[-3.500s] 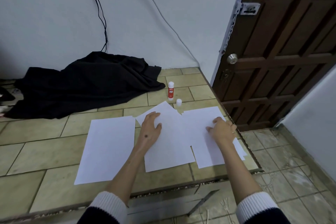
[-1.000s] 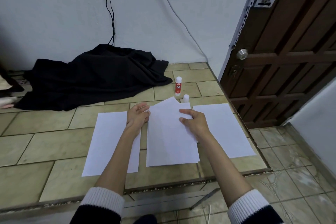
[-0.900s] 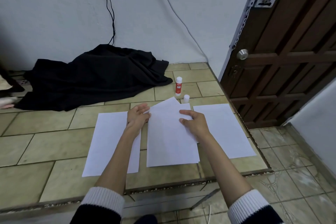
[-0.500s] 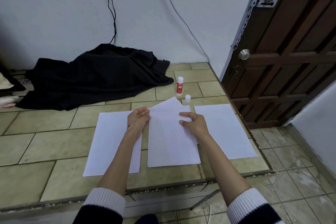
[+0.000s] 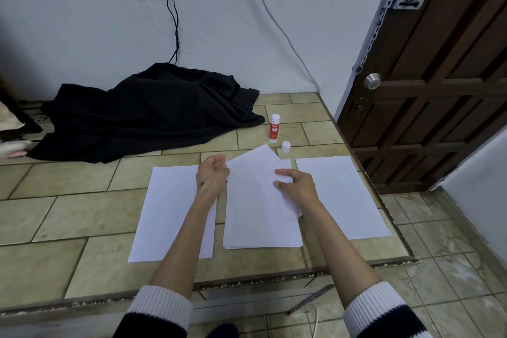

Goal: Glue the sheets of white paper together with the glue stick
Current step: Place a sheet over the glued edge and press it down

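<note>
A small stack of white sheets [image 5: 258, 217] lies in the middle of the tiled platform, its upper sheet skewed so a corner sticks out at the far end. My left hand [image 5: 211, 175] pinches the stack's left far edge. My right hand [image 5: 295, 185] rests on its right side, fingers curled on the paper. A single sheet [image 5: 170, 214] lies to the left, partly under my left forearm, and another single sheet [image 5: 340, 195] lies to the right. Beyond the stack the red-and-white glue stick [image 5: 274, 128] stands upright, uncapped, with its white cap [image 5: 286, 147] beside it.
A heap of black cloth [image 5: 148, 112] lies at the back left against the white wall, with a black cable [image 5: 171, 8] hanging above it. A dark wooden door [image 5: 444, 77] stands on the right. The platform's front edge [image 5: 247, 280] drops to a lower tiled floor.
The middle sheets moved left off the right sheet and were squared into a stack. My right hand shifted from the right sheet onto the stack; my left hand went to its left edge.
</note>
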